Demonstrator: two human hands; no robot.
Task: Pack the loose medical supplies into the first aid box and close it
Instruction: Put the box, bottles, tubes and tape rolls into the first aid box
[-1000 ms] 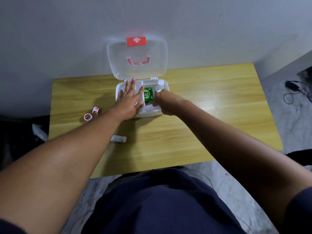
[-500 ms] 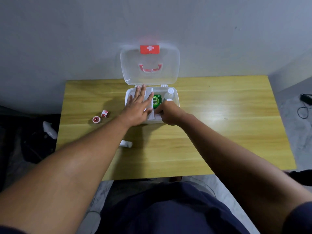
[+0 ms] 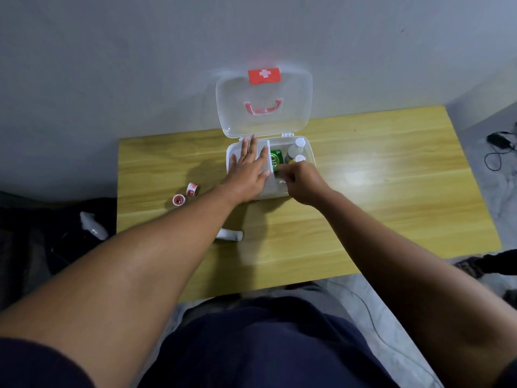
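Note:
The white first aid box sits at the table's far edge, its clear lid standing up against the wall. My left hand lies flat with fingers spread on the white tray over the box's left half. My right hand reaches into the middle of the box, fingers curled at the near end of a green packet; what they hold is hidden. Two white-capped bottles lie in the right side. Two red-and-white tape rolls and a white tube lie loose on the table.
The wooden table stands against a grey wall. A white object lies on dark stuff off the table's left edge. Black cables lie on the floor at the right. My lap is at the near edge.
My right hand has drawn back from the bottles toward the near end of the green packet. My left hand stays flat on the tray. The view has shifted a little.

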